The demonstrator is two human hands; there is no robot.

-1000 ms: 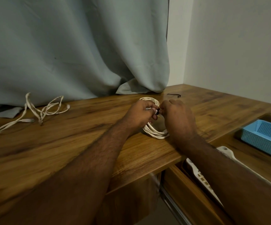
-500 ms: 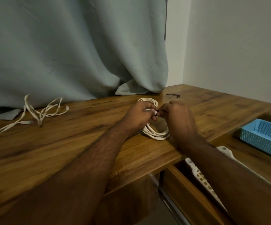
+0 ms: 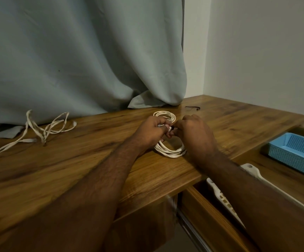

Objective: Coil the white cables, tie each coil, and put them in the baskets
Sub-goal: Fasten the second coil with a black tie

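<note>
Coiled white cable [image 3: 169, 151] near the tabletop's [image 3: 74, 170] front edge, left hand [image 3: 150, 132] and right hand [image 3: 195, 136] both pinching a small black tie [image 3: 172, 128] at its top.

Just two bare forearms coming in from the bottom edge, no sleeves anywhere in view. Dark hair all along both, thicker-looking on the left one. Nothing on either wrist, no watch, no band, and no gloves. Left hand [image 3: 150, 132] and right hand [image 3: 195, 135] both bare too, no rings visible on what shows. A short pale nail visible on the left hand's fingers [image 3: 165, 126]. Lower parts of both arms pretty blurry close to the camera, so no finer detail there.
</note>
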